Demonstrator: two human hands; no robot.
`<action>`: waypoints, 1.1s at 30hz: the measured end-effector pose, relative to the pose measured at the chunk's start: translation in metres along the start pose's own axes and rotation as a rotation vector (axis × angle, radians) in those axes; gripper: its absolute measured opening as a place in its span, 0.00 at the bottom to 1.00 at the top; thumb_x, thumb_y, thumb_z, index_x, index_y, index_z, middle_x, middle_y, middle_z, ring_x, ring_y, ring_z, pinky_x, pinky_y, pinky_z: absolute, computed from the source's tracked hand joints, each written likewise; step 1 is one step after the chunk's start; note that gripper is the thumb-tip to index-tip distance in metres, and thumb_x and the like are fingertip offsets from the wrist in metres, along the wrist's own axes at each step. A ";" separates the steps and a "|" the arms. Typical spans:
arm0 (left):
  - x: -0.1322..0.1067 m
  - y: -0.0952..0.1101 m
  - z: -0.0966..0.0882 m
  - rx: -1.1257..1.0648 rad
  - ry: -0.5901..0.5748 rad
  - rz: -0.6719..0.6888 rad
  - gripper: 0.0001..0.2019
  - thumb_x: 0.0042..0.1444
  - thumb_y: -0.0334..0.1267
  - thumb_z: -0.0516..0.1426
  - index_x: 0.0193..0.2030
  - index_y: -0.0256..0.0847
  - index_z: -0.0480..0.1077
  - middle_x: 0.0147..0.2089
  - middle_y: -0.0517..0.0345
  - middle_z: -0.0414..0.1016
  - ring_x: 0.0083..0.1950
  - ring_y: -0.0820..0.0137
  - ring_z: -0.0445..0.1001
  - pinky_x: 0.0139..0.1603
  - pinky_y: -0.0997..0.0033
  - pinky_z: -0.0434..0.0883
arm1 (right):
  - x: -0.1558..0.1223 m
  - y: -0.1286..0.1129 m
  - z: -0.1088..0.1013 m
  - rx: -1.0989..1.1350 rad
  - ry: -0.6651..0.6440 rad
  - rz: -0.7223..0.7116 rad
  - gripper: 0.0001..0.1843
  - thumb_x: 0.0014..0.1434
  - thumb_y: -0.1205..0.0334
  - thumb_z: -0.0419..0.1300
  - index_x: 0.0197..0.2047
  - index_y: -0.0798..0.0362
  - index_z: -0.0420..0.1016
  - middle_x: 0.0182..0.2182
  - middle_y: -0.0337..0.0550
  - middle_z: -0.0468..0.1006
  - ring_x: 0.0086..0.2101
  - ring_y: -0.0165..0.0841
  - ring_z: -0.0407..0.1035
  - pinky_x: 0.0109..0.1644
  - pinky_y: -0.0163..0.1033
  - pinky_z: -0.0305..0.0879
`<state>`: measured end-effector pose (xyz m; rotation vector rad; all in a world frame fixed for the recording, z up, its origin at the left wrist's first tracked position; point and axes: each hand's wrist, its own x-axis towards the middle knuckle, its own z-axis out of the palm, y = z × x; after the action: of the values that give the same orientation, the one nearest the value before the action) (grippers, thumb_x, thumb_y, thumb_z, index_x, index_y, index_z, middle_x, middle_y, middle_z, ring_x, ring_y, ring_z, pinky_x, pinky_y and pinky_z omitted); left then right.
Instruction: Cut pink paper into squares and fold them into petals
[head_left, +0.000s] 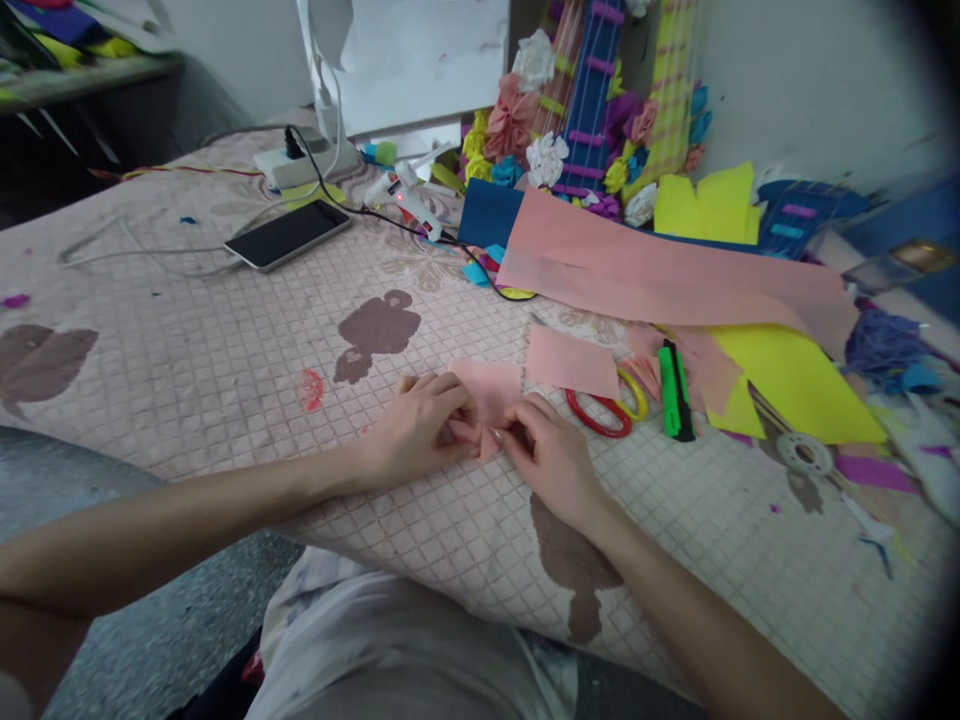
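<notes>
Both of my hands meet over a small pink paper piece (491, 395) lying on the quilted pink cloth (225, 340). My left hand (420, 425) pinches the paper's near left corner with curled fingers. My right hand (551, 455) pinches the same edge from the right, fingertips pressed together on a fold. A second pink paper rectangle (571, 362) lies just beyond my right hand. Red and yellow handled scissors (607, 410) and a green utility knife (673, 390) rest to the right of it.
A phone (289, 233) and a white glue gun (409, 198) with black cord lie at the back, near a power strip (289, 165). Long pink sheets (660, 275), yellow paper (795, 385), paper flowers (525, 130) and a tape roll (804, 453) crowd the right side.
</notes>
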<state>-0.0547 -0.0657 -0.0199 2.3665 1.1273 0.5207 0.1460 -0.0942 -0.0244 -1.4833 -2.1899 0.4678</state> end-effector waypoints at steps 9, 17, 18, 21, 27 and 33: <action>-0.001 0.001 0.003 0.026 0.028 0.011 0.13 0.54 0.48 0.59 0.37 0.40 0.68 0.41 0.55 0.71 0.44 0.63 0.67 0.45 0.61 0.58 | -0.001 -0.002 0.001 0.005 0.014 -0.004 0.03 0.60 0.64 0.56 0.33 0.50 0.66 0.33 0.39 0.72 0.33 0.32 0.69 0.33 0.37 0.60; -0.003 0.000 0.004 0.014 0.036 0.013 0.17 0.44 0.44 0.64 0.38 0.42 0.67 0.42 0.57 0.70 0.45 0.63 0.67 0.45 0.61 0.57 | -0.002 -0.002 0.002 0.008 0.020 0.004 0.05 0.60 0.61 0.57 0.33 0.50 0.66 0.33 0.39 0.71 0.32 0.31 0.68 0.34 0.36 0.60; -0.002 -0.001 0.003 -0.001 0.024 0.014 0.18 0.43 0.44 0.65 0.39 0.41 0.67 0.42 0.57 0.70 0.45 0.62 0.68 0.45 0.61 0.57 | -0.002 -0.002 0.002 0.008 0.015 0.010 0.04 0.60 0.61 0.57 0.33 0.50 0.66 0.33 0.39 0.71 0.32 0.31 0.69 0.34 0.36 0.61; -0.002 -0.003 -0.001 -0.067 -0.004 0.010 0.18 0.45 0.44 0.64 0.41 0.41 0.66 0.44 0.56 0.70 0.46 0.62 0.67 0.47 0.61 0.57 | -0.002 -0.002 0.002 -0.003 0.005 0.022 0.04 0.60 0.63 0.57 0.33 0.50 0.66 0.34 0.39 0.71 0.33 0.31 0.69 0.35 0.37 0.61; -0.003 0.001 0.001 -0.126 0.051 -0.007 0.03 0.56 0.37 0.57 0.36 0.41 0.68 0.41 0.58 0.71 0.46 0.66 0.67 0.49 0.60 0.57 | -0.001 -0.002 0.003 0.001 0.021 0.022 0.04 0.60 0.64 0.58 0.32 0.50 0.66 0.32 0.38 0.71 0.32 0.31 0.69 0.34 0.36 0.60; -0.002 0.006 0.005 -0.004 0.018 -0.026 0.13 0.49 0.46 0.63 0.36 0.41 0.69 0.41 0.57 0.72 0.45 0.63 0.66 0.46 0.60 0.56 | -0.002 -0.001 0.003 0.013 0.039 0.015 0.04 0.59 0.64 0.58 0.32 0.50 0.66 0.33 0.37 0.72 0.31 0.30 0.68 0.33 0.35 0.58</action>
<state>-0.0497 -0.0718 -0.0207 2.3455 1.1625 0.5362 0.1438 -0.0963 -0.0264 -1.4903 -2.1431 0.4539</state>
